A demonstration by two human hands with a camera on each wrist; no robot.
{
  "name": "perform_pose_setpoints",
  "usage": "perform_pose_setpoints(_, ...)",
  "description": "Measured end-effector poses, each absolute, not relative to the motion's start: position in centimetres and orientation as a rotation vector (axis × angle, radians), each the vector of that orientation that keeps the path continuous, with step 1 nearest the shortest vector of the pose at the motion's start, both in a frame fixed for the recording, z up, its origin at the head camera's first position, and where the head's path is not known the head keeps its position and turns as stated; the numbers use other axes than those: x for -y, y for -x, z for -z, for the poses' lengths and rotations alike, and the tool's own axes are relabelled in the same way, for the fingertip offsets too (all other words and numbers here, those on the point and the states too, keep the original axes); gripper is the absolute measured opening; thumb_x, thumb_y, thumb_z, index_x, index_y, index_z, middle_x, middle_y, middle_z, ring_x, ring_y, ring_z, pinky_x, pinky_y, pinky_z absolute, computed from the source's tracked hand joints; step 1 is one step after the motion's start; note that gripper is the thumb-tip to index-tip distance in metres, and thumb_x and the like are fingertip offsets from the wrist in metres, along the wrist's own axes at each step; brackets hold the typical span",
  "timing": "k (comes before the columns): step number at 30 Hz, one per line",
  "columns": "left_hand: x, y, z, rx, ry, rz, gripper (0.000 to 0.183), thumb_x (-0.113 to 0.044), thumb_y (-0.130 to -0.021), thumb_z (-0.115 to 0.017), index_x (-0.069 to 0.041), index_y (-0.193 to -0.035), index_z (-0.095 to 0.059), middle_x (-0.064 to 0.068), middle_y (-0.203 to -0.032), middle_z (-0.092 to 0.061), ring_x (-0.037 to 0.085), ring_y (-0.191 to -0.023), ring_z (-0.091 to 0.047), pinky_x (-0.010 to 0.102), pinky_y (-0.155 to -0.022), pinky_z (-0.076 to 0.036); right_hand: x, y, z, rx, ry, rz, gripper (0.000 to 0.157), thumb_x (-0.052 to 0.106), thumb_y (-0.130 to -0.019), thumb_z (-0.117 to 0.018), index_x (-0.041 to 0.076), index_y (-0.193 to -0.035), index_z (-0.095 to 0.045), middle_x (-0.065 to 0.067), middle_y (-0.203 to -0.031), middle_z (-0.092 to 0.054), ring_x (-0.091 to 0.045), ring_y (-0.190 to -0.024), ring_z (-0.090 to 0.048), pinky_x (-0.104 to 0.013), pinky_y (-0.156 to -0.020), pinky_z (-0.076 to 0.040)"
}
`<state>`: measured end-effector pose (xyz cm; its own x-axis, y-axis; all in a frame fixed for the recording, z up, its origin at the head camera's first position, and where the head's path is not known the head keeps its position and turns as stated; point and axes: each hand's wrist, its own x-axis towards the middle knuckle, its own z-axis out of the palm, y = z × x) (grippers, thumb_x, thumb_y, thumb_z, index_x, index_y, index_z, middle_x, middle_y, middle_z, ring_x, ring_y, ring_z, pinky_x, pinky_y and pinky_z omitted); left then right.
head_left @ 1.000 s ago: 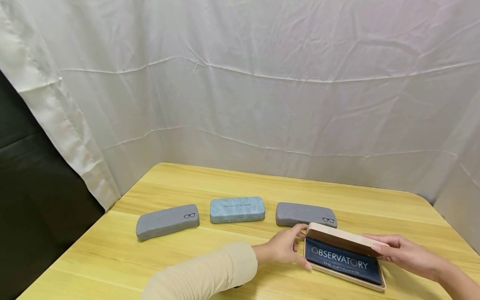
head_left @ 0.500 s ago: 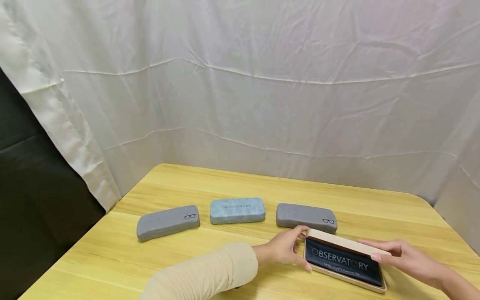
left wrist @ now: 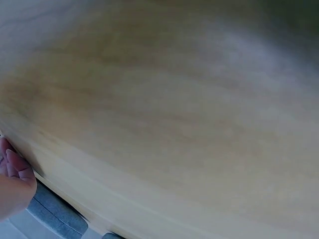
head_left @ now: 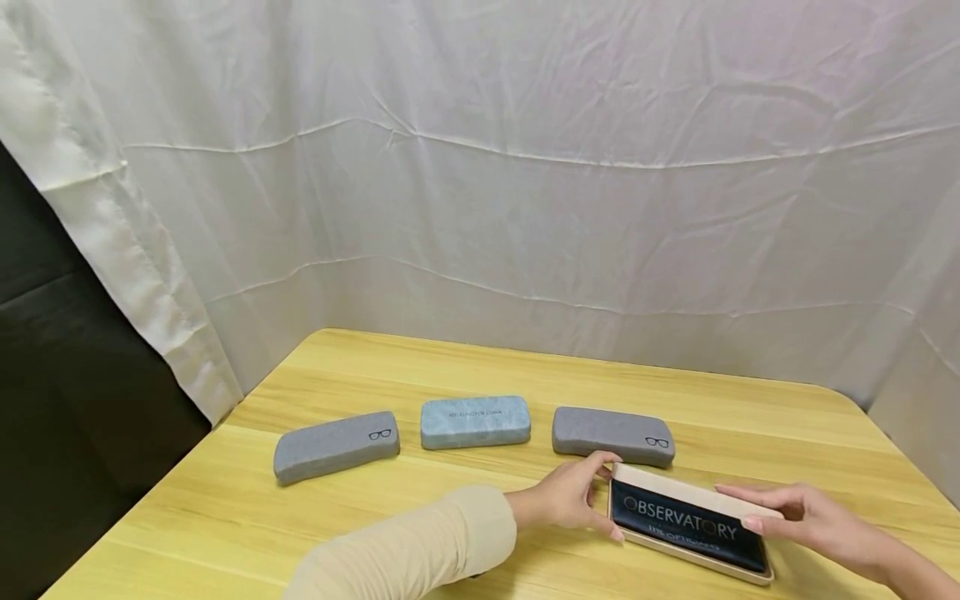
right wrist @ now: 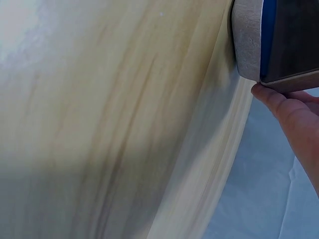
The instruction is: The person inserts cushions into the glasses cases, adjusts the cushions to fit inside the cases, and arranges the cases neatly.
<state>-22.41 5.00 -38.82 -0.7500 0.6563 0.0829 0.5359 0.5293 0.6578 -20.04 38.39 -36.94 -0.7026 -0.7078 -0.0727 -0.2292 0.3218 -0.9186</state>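
Observation:
A beige glasses case (head_left: 693, 562) lies part-opened at the right of the table in the head view. Inside is a dark cloth (head_left: 686, 521) printed with "OBSERVATORY". My left hand (head_left: 566, 496) grips the case's left end, thumb at the near edge and fingers at the far corner. With thumb and fingers, my right hand (head_left: 806, 521) pinches the lid (head_left: 697, 493) near its right end. In the right wrist view a thumb or finger touches the case corner (right wrist: 247, 55). Only a little of my left hand (left wrist: 15, 179) shows in its wrist view.
A grey glasses case (head_left: 333, 448) sits at the left, a light blue one (head_left: 475, 422) in the middle. Another grey case (head_left: 611, 435) stands just behind the beige one. White curtain (head_left: 525, 208) hangs behind the wooden table (head_left: 187, 533).
The lid has come lower under my right hand, and its brown inner face has gone out of sight. My left hand has stayed at the case's left end.

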Motion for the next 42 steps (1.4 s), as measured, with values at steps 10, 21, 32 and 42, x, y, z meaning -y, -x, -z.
perform_pose_setpoints(10,-5.0,22.5,39.0,-2.584,-1.03,-1.008,0.082,-0.024,-0.068,-0.083,-0.015,-0.135,-0.037,-0.001,-0.122,-0.06,-0.004,-0.058,-0.044,0.009,-0.059,-0.039,-38.2,19.7,37.2,-2.19,0.877,1.347,0.041,-0.003,-0.097,-0.037,0.001,-0.136,-0.044,0.028,-0.133,-0.044,0.022,-0.117,-0.032,-0.01,-0.085,-0.042)
perform_pose_setpoints(21,-4.9,22.3,38.6,-2.593,-1.053,-0.983,0.081,-0.023,-0.068,-0.083,-0.014,-0.134,-0.037,-0.001,-0.122,-0.061,-0.003,-0.057,-0.045,0.01,-0.059,-0.039,-38.1,19.3,38.3,-2.323,0.991,1.352,0.041,-0.007,-0.094,-0.041,0.001,-0.133,-0.048,0.027,-0.134,-0.043,0.022,-0.118,-0.03,-0.008,-0.083,-0.041)
perform_pose_setpoints(32,-4.9,22.2,38.6,-2.585,-1.057,-0.977,0.081,-0.024,-0.068,-0.083,-0.013,-0.135,-0.037,0.0,-0.122,-0.061,-0.003,-0.056,-0.044,0.01,-0.058,-0.039,-37.6,18.8,38.8,-2.394,1.091,1.336,0.043,-0.01,-0.091,-0.044,0.0,-0.133,-0.048,0.026,-0.134,-0.044,0.023,-0.119,-0.029,-0.006,-0.083,-0.04)
perform_pose_setpoints(42,-5.0,22.4,38.7,-2.594,-1.046,-0.935,0.083,-0.026,-0.07,-0.082,-0.015,-0.137,-0.034,-0.002,-0.125,-0.059,-0.004,-0.058,-0.044,0.009,-0.059,-0.039,-37.7,18.6,38.9,-2.401,1.077,1.34,0.043,-0.009,-0.092,-0.043,0.0,-0.134,-0.046,0.029,-0.135,-0.04,0.023,-0.119,-0.029,-0.005,-0.084,-0.039)
